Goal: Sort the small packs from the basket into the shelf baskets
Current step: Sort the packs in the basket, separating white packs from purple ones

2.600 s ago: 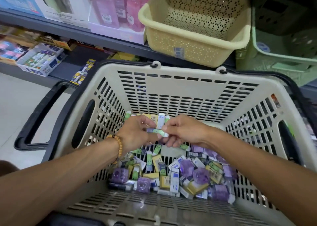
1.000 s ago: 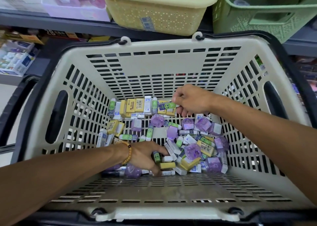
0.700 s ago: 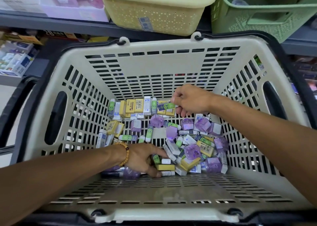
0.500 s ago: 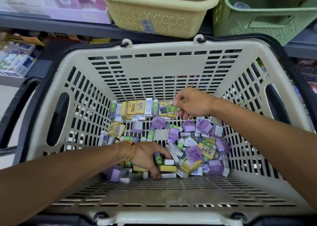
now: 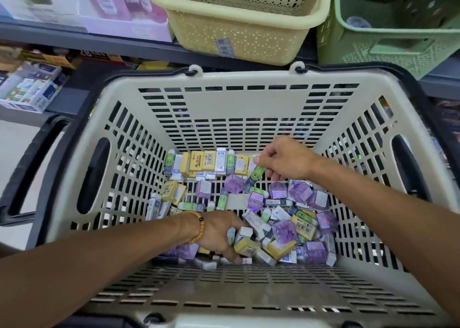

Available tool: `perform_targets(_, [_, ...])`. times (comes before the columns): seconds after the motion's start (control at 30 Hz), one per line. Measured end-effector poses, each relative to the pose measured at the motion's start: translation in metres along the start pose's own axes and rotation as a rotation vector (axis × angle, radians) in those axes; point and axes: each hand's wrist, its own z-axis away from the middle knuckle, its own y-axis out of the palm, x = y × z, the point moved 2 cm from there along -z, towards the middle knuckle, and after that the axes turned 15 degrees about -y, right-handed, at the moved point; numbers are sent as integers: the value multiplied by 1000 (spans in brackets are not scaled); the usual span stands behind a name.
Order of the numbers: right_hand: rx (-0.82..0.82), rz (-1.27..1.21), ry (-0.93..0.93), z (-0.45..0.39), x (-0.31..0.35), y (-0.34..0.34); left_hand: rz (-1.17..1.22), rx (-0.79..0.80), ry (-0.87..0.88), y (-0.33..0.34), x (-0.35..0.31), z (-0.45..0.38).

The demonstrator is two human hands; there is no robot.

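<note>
Behind the beige basket [image 5: 246, 98], a yellow shelf basket [image 5: 239, 29] is sitting on the shelf. Inside, the right hand [image 5: 286, 161] is pinching a green pack [image 5: 256, 173] while the left hand [image 5: 221, 235] is curling its grip into the packs [image 5: 286, 230], its hold unclear.

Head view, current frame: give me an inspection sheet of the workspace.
Surface: beige slatted shopping basket, black handles.
Job's things: loose small packs on the basket floor, yellow, white, green and purple; a row stands against the far wall.
Clutter: nothing seen.
Hands: right hand pinches a green pack; left hand reaches into the pile, grasp hidden.
Cables: nothing seen.
Surroundings: yellow shelf basket and green shelf basket above; boxed goods at left.
</note>
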Motion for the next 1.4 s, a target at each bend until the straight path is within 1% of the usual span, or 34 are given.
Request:
perform_targets(0.27, [-37, 39, -12, -1, -1, -1, -145, -65, 53, -4, -7, 4])
perform_targets(0.4, [-46, 23, -1, -1, -1, -3, -214, -30, 28, -6, -6, 2])
perform_targets(0.57, [-116, -88, 25, -4, -5, -4, -185, 9, 21, -10, -3, 3])
perform_targets(0.7, [-186, -84, 55, -9, -13, -3, -68, 66, 10, -12, -4, 9])
perform_targets(0.8, [-233, -38, 63, -21, -19, 3, 52, 92, 58, -15, -4, 12])
perform_targets(0.87, [-233, -31, 56, -33, -21, 11, 123, 103, 70, -17, -2, 16])
perform_targets(0.93, [-205, -51, 65, -44, -21, 21, 189, 111, 60, -21, 1, 18])
perform_targets(1.07, [-162, -329, 97, -56, -19, 35, 376, 131, 111, -32, 5, 28])
perform_targets(1.13, [-97, -421, 93, -56, -17, 37, 456, 140, 122, -37, 9, 31])
perform_targets(1.2, [-65, -408, 86, -53, -15, 35, 533, 169, 142, -42, 12, 38])
perform_targets(1.3, [-89, -389, 62, -42, -6, 24, 681, 188, 154, -48, 18, 49])
perform_targets(1.33, [-56, -411, 48, -36, -2, 19, 728, 178, 153, -50, 19, 52])
perform_targets(1.4, [110, -457, 12, -23, 11, 10, 795, 126, 152, -53, 21, 56])
